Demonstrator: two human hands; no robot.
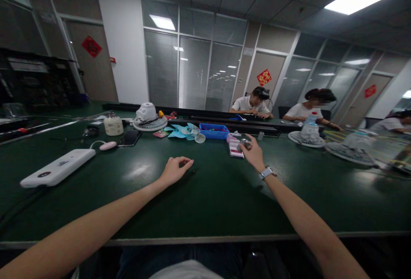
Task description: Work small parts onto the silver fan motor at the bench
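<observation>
Now, right hand [254,154] fingers pinching small metal part [244,143], left hand [175,170] fingers curled on table [208,193]

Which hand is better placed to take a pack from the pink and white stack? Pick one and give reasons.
Right, probably. The right hand is already at the pink and white stack, fingertips over it. The left hand rests curled on the green table, well short.

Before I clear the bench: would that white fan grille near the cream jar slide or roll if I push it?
The round white fan grille lies flat on the green table, so it would probably slide rather than roll. It looks like thin openwork plastic, so likely light and somewhat flexible.
</observation>
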